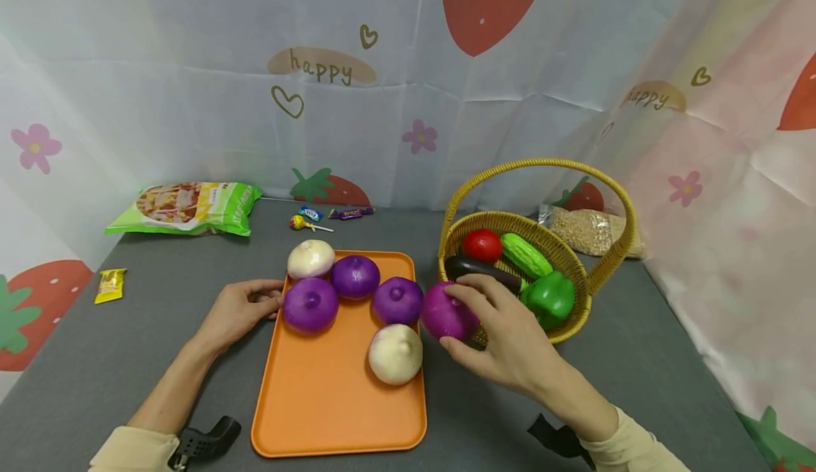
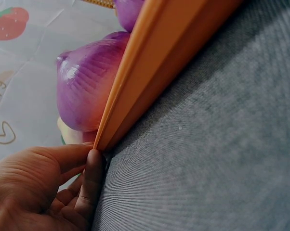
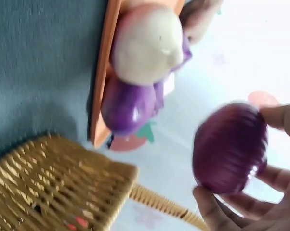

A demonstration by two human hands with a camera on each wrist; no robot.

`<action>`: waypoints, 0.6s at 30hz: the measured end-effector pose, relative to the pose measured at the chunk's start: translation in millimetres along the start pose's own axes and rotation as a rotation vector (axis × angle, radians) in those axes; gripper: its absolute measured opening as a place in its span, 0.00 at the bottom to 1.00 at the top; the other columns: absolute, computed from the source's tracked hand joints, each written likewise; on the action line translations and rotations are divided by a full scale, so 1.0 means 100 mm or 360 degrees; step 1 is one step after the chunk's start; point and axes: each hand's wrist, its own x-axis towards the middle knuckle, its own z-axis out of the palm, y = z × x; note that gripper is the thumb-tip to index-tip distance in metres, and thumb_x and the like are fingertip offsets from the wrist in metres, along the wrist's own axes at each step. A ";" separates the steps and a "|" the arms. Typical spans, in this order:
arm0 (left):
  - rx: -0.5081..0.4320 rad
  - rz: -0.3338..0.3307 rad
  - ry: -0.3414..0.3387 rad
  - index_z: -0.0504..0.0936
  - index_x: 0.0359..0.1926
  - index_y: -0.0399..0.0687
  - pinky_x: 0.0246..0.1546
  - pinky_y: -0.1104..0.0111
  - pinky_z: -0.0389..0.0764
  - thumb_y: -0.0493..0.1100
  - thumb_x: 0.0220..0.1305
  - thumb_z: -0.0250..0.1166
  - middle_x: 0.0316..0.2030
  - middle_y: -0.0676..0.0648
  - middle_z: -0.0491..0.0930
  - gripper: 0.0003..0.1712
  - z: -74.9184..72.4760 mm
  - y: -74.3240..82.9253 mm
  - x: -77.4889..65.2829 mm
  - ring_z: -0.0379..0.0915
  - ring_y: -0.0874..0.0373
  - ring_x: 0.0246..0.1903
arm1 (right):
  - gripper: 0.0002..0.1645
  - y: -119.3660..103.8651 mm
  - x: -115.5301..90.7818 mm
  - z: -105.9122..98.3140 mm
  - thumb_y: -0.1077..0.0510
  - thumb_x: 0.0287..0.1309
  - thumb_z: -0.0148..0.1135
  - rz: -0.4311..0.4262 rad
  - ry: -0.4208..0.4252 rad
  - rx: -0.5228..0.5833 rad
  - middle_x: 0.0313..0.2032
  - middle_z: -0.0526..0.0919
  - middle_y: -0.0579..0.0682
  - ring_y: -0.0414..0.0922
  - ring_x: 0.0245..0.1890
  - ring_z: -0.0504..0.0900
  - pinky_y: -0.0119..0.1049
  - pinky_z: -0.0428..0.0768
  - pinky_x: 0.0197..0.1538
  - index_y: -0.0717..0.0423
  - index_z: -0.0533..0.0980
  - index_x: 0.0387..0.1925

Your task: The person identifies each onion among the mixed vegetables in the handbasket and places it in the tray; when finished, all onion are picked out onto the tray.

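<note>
My right hand (image 1: 506, 334) holds a reddish-purple onion (image 1: 449, 312) with thumb and fingertips, between the orange tray (image 1: 331, 415) and the yellow wicker basket (image 1: 576, 319). In the right wrist view this onion (image 3: 230, 148) is raised above the basket's rim. At the tray's left edge, my left hand (image 1: 244, 312) pinches the rim between thumb and fingers, as the left wrist view shows. Purple onions (image 1: 310, 305) fill the tray's far half along with a white bulb (image 1: 310, 259). Another white bulb (image 1: 396, 354) lies at its right edge.
Inside the basket are a tomato (image 1: 482, 246), a cucumber (image 1: 525, 256), an eggplant (image 1: 481, 271) and a green pepper (image 1: 551, 300). Its tall handle arches over them. Behind lie a green snack bag (image 1: 191, 208), several candies (image 1: 308, 223) and a bag of grain (image 1: 583, 229). A yellow packet (image 1: 111, 285) is far left.
</note>
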 end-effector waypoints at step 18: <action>0.0029 0.0019 0.0012 0.78 0.57 0.31 0.33 0.78 0.79 0.42 0.66 0.64 0.41 0.37 0.84 0.23 0.00 0.00 0.00 0.76 0.71 0.32 | 0.33 -0.09 -0.17 0.30 0.42 0.46 0.73 0.0025 -0.0303 -0.0182 0.51 0.77 0.49 0.45 0.45 0.80 0.40 0.84 0.44 0.44 0.76 0.55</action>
